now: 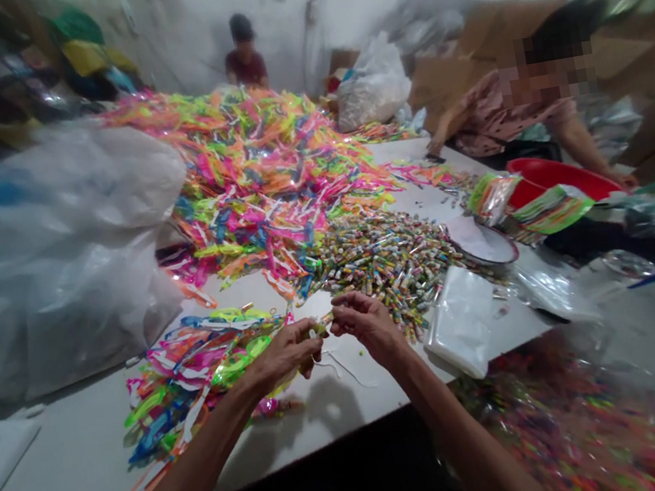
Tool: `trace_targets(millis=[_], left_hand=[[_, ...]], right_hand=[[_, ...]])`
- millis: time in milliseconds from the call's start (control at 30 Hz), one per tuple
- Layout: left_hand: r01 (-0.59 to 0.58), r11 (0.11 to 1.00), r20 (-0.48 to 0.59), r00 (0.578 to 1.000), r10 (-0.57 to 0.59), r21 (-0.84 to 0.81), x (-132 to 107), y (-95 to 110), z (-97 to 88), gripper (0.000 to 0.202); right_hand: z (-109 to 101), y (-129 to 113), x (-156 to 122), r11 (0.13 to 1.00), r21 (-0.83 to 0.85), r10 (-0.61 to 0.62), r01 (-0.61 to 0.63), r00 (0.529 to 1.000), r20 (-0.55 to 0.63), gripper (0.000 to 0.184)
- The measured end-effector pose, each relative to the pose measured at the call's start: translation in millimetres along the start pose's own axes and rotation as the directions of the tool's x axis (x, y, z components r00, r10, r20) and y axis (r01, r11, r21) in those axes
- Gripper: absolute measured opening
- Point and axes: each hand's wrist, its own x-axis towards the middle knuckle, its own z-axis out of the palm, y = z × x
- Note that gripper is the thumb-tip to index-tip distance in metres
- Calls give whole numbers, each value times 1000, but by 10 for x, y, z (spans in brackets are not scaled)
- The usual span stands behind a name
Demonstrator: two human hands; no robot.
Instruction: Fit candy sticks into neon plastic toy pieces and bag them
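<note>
Small yellow-green piece [319, 329] pinched between fingertips of left hand [283, 355] and right hand [366, 324], just in front of heap of small rolls [385, 257]. Long axis: cannot tell, too blurred. Beneath: white table [66, 482]. Behind heap: neon strip pile [262, 156], white wall.

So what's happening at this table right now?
A person's left hand and right hand meet above a white table, pinching a small yellow-green piece between the fingertips. Beside the left hand lies a bundle of neon plastic strips; a far larger heap covers the table behind, with a pile of small multicoloured tubes just ahead. Another person in a patterned top leans over the table near a red basin.
</note>
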Motion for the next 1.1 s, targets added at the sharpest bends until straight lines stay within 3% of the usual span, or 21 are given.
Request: trace_targets(millis=[200,367,600,700,767,833,867,933,967,1000,1033,1100], left_hand=[[4,998,-11,1000,-3,58,-78,19,-11,21],[31,994,-8,1000,-30,102,-78,13,-22,30],[10,930,-35,999,3,369,-62,-103,-28,42],[-44,822,20,999,39,567,-152,-109,-160,43],[-49,643,4,997,71,765,-249,-97,-376,41],[14,383,-85,982,170,924,-325,-65,-673,31],[69,260,-134,961,240,963,-329,-42,-827,26],[164,97,-187,925,332,982,-218,-1,-1085,27],[184,69,-196,921,337,981,-95,6,-1172,26],[185,76,-200,924,325,980,72,-3,-1225,24],[162,111,-188,938,290,981,270,-32,-1247,20],[133,183,-174,957,230,974,701,-140,-1224,20]], right_hand=[[-9,6,-43,999,12,33,-33,999,1,24],[-10,38,-73,996,-84,11,-11,1000,5,23],[36,221,-205,991,-135,12,-10,1000,13,26],[13,342,-185,983,-170,87,-69,990,106,26],[-66,389,-94,948,-316,104,-47,980,168,28],[-217,394,52,807,-586,15,67,991,135,32],[-315,386,135,651,-750,-61,117,993,102,32],[-526,371,297,247,-961,-177,125,981,82,30],[-624,373,367,84,-991,-185,107,979,90,29],[-709,384,426,-20,-995,-165,99,981,101,29],[-777,404,473,-68,-993,-140,100,984,109,29],[-856,462,541,-75,-991,-120,115,985,124,29]])
